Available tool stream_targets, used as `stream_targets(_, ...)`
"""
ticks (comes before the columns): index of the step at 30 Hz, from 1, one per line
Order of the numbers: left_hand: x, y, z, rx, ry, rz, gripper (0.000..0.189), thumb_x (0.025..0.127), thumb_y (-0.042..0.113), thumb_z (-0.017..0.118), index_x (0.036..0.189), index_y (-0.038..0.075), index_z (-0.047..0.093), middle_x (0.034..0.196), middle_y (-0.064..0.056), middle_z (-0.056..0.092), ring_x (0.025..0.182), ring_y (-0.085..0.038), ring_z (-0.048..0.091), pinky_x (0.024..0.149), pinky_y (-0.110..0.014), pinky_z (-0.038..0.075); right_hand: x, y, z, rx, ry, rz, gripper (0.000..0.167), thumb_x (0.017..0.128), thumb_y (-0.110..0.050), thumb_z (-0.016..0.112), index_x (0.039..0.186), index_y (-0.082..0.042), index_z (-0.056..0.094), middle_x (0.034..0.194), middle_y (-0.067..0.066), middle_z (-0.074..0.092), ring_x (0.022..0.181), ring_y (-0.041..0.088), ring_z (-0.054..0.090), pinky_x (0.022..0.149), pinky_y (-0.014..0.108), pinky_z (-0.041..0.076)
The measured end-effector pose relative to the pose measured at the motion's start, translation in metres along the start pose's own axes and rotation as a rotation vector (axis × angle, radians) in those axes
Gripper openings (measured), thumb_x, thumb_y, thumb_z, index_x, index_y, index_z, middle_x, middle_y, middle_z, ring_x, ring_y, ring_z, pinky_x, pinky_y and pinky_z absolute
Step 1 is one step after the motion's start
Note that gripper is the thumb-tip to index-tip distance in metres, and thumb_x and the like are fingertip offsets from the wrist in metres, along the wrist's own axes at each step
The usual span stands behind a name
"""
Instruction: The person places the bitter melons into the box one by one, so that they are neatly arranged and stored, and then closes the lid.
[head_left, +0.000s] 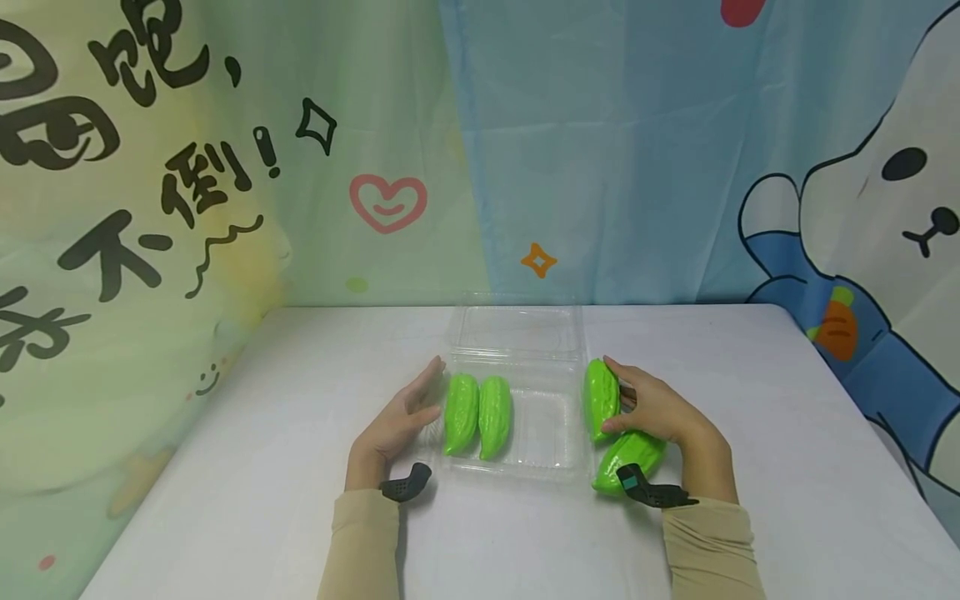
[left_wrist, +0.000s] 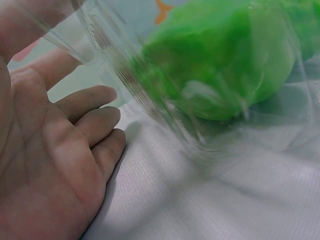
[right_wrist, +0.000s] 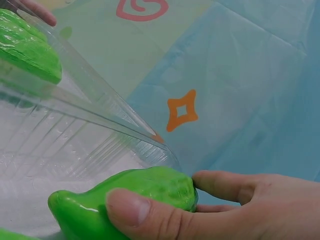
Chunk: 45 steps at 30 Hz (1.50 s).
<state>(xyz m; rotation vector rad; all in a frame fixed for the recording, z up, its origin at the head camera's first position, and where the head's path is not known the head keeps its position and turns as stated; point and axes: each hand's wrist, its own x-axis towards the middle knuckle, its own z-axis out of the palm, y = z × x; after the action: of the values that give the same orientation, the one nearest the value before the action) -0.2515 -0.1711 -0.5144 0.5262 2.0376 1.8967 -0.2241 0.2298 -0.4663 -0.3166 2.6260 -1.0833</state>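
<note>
A clear plastic clamshell box (head_left: 546, 429) lies on the table with its lid folded back. Two green ridged bitter melons, one on the left (head_left: 461, 415) and one beside it (head_left: 495, 418), lie side by side in its left half. My left hand (head_left: 399, 423) stands at the box's left wall, fingers extended and relaxed, thumb toward the rim; its palm (left_wrist: 50, 155) shows in the left wrist view. At the right wall my right hand (head_left: 663, 407) pinches a third bitter melon (head_left: 600, 400) between thumb and fingers. Another bitter melon (head_left: 632, 458) lies below that hand, partly hidden by the wrist camera.
The transparent lid (head_left: 517, 329) extends toward the table's far edge. A white cloth (head_left: 517, 542) covers the table. Behind it hangs a printed curtain (head_left: 600, 150) with a heart, a star and a cartoon animal.
</note>
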Motion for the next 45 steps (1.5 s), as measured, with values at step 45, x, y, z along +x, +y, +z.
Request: stream_targets(45,-0.0008,0.0001,0.0004,0.03,0.004,0.0,0.081,0.086,0.017,0.068,0.152,0.026,0.022,0.16,0.004,0.018,0.149,-0.016,0.01,0.122,-0.041,0.005,-0.001,0.0032,-0.0002,0.056,0.012,0.03,0.112,0.068,-0.036,0.084,0.153,-0.015,0.016,0.155,0.024,0.019,0.132,0.045,0.04,0.109,0.057,0.034)
